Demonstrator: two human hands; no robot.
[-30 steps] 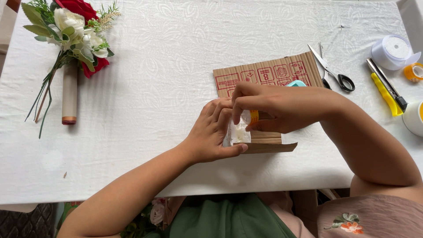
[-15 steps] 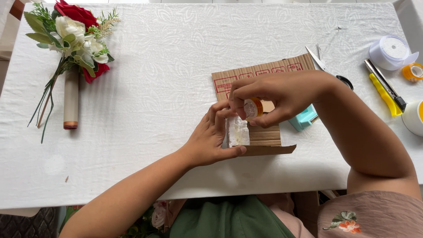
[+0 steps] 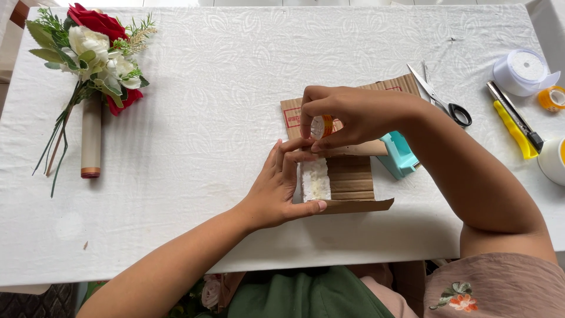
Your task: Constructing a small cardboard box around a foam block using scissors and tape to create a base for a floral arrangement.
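Foam block [image 3: 316, 180] is lying white on the corrugated cardboard [image 3: 352, 176] mid-counter, my left hand [image 3: 281, 191] bracing it at its nine o'clock while my right hand [image 3: 347, 118] fingers are pinching a small tape roll [image 3: 321, 126] at its twelve o'clock.

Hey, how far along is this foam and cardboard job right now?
Done so far: a white foam block sits on the folded corrugated cardboard. In hand: the left hand steadies the block while the right hand holds a small roll of clear tape just above it. No tape is visibly across the foam yet. Scissors, a yellow utility knife and the flower bouquet lie untouched.
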